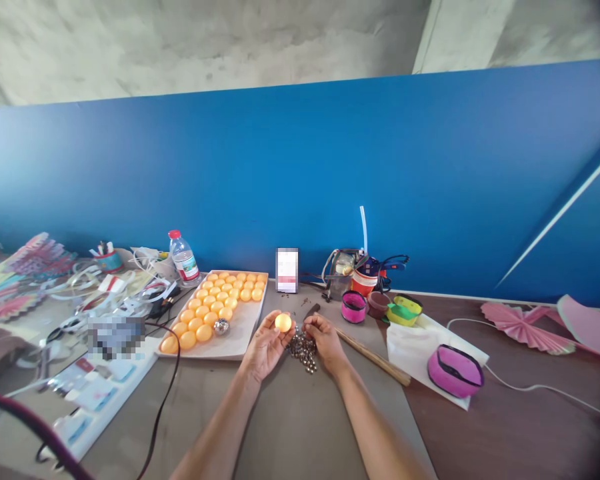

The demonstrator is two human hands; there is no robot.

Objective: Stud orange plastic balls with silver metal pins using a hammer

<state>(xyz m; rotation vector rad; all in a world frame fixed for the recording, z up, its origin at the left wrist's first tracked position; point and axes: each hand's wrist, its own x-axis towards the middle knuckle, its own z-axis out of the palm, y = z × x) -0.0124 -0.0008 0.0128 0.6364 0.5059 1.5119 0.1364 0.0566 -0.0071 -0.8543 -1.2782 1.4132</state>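
Note:
My left hand [264, 348] is closed around an orange ping-pong ball [283, 323], held up over the mat in its fingertips. Beside it, my right hand [329, 345] has its thumb and fingers pinched together; whatever is between them is too small to make out. A dark, narrow piece [311, 311] shows just behind those fingertips. Between and below both hands lies a pile of small shiny metal pieces [307, 358]. Left of my hands, a shallow white tray [245, 327] carries rows of similar orange balls [206, 313] and one silver, studded-looking ball [222, 327].
A phone [287, 270] stands upright against the blue partition [290, 180]. Wooden sticks [375, 358] lie right of my right hand, near pink and yellow round containers [354, 307]. A bottle [184, 259], cables and a power strip [97, 400] crowd the left side.

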